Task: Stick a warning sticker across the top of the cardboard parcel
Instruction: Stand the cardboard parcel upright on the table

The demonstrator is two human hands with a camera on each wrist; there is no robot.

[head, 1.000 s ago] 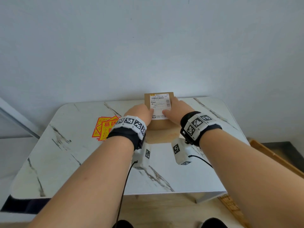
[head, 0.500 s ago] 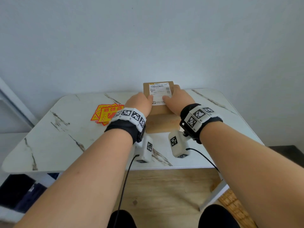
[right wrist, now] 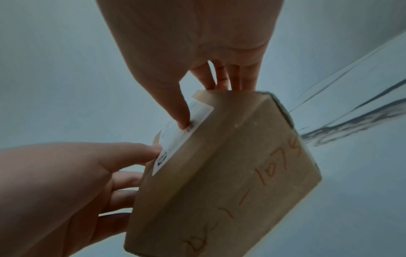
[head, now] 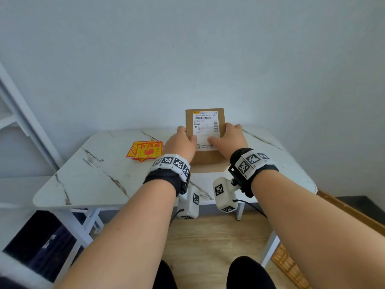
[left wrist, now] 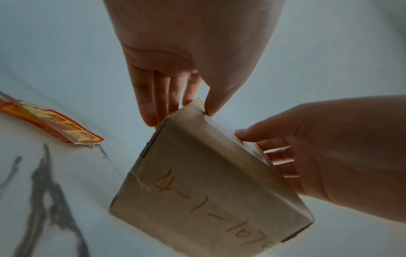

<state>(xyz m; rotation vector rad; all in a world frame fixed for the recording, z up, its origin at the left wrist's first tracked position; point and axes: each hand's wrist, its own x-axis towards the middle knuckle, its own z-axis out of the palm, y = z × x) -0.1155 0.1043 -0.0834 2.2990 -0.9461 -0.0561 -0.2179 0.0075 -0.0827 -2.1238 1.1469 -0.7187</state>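
Room: a pale wall stands behind a white marble-patterned desk with dark veins; wood floor lies below.
Parcel: one cardboard parcel sits at the far middle of the desk, held between both hands, its labelled face tipped toward the head camera; whether its base is flat on the desk cannot be told.
Label: one white shipping label with a barcode covers most of that face.
Writing: handwritten orange characters run across the parcel's near side.
Left hand: the left hand holds the parcel's left side, thumb on the labelled face, fingers fairly straight down the side.
Right hand: the right hand holds the right side the same way, thumb pressing on the label.
Grip: each grip is wide, clamping the parcel between thumb and fingers.
Stickers: a small fanned stack of orange-and-yellow warning stickers lies on the desk left of the parcel, near the left hand but apart from it; the exact number cannot be told.
Wrists: two black wristbands with black-and-white marker tags, one on each arm.
Surroundings: a white frame leans at the left.
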